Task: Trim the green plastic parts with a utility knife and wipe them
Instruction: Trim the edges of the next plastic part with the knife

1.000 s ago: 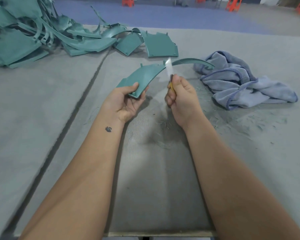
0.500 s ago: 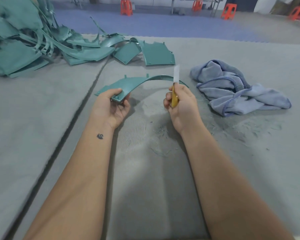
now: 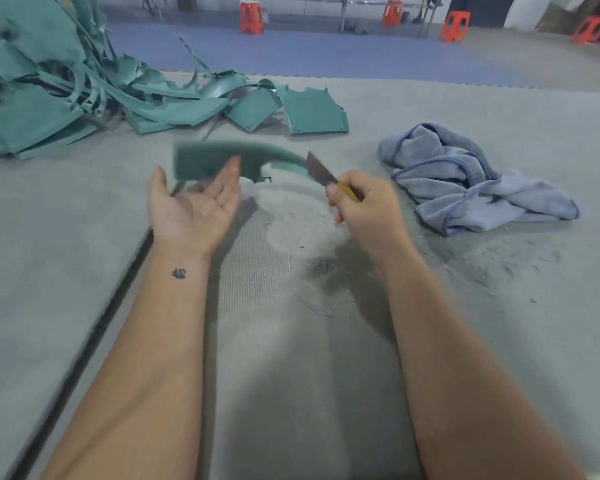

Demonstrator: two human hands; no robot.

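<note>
Curled tight around a yellow-handled utility knife [image 3: 329, 178], the right hand [image 3: 368, 211] has the blade pointing up and to the left, its tip close to the curved green plastic part [image 3: 222, 161]. Beside it the left hand [image 3: 194, 202] lies palm up with fingers spread and straight, gripping nothing; the green part sits just beyond its fingertips, so blurred that I cannot tell whether it touches them or hangs free. Below the hands, fine green shavings [image 3: 319, 303] speckle the grey mat [image 3: 291, 393], and a dark seam runs along its left side. Right of the knife, a crumpled blue cloth [image 3: 471, 178] rests on the mat. Farther back, two flat green panels [image 3: 309, 110] lie next to a big tangled heap of green offcuts [image 3: 49, 98]. Beyond that, orange stools [image 3: 252, 18] stand on a blue floor
</note>
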